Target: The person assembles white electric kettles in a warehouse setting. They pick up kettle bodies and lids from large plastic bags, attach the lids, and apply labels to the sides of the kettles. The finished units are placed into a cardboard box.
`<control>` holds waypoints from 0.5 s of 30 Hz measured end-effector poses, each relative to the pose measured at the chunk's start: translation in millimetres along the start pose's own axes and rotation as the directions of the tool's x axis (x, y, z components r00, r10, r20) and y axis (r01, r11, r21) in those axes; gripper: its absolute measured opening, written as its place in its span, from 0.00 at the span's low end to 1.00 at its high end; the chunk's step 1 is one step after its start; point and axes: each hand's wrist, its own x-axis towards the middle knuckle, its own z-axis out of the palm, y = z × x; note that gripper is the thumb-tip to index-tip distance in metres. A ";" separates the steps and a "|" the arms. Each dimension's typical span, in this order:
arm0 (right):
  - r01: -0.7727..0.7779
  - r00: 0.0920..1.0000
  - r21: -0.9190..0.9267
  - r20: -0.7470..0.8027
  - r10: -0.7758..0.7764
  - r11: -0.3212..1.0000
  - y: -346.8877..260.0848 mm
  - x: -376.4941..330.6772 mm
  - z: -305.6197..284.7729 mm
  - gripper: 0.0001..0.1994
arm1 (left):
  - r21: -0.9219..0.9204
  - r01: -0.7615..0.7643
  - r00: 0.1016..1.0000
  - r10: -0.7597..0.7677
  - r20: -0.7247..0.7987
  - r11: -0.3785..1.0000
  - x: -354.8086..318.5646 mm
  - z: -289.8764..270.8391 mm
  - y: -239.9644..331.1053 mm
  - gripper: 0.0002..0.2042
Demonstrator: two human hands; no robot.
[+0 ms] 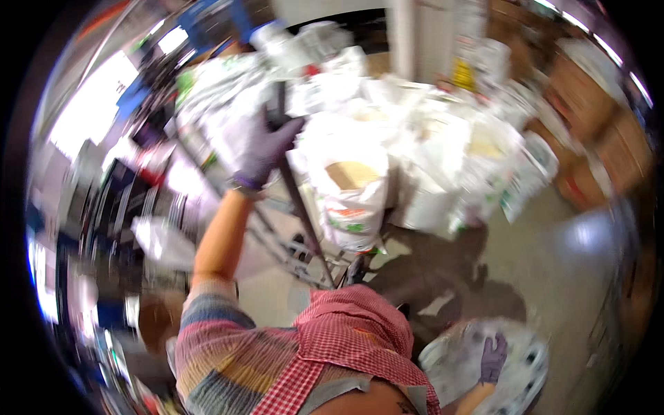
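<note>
1. The left hand (266,149), in a purple glove, reaches up and forward with the bare forearm stretched out from a striped sleeve.
2. Its grip is closed around the upper part of a dark slanted bar (299,200), the thumb and fingers wrapped about it; the bar runs from the hand down toward a metal cart frame (294,256) below.
3. The bar stands just in front of a heap of white sacks (387,138), and the hand lies against the nearest of them.
4. One open-topped white sack (349,200) with red and green print sits just right of the bar, showing a tan filling at its mouth.
5. The right hand (492,357), also in a purple glove, is low at the lower right of the view, resting with fingers spread flat on a crumpled white sack with dark markings (522,377).
6. That grip is open; the palm presses on the sack and I cannot tell whether any fold is pinched.
7. This sack lies on the grey floor (553,277), well apart from the heap.
8. A red-and-white checked cloth (353,325) covers the person's front between the two arms.
9. Brown cardboard boxes (588,111) are stacked at the right, behind the heap; the view is blurred throughout.
</note>
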 end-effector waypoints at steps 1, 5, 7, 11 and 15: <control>0.208 0.977 0.084 0.032 -0.211 0.974 -59.8 75.8 -9.6 0.20 | 0.047 0.016 0.997 -0.013 -0.073 0.999 -7.3 -1.1 1.0 0.29; 0.681 0.694 0.223 0.107 -0.712 0.698 -315.6 262.8 -23.0 0.20 | 0.391 0.012 0.960 0.099 -0.262 0.920 -13.3 7.2 22.8 0.33; 0.858 0.403 0.296 0.119 -0.907 0.420 -423.7 309.7 -11.3 0.20 | 0.374 -0.075 0.912 0.215 -0.349 0.924 -11.0 20.0 30.2 0.34; 0.838 0.058 0.527 0.173 -0.983 0.143 -578.8 334.4 30.6 0.22 | 0.475 0.028 0.790 0.272 -0.550 0.879 -20.0 47.5 43.9 0.32; 0.664 -0.185 0.748 0.195 -0.963 0.024 -667.0 343.1 89.9 0.23 | 0.538 0.065 0.763 0.306 -0.570 0.840 -15.2 53.2 51.3 0.26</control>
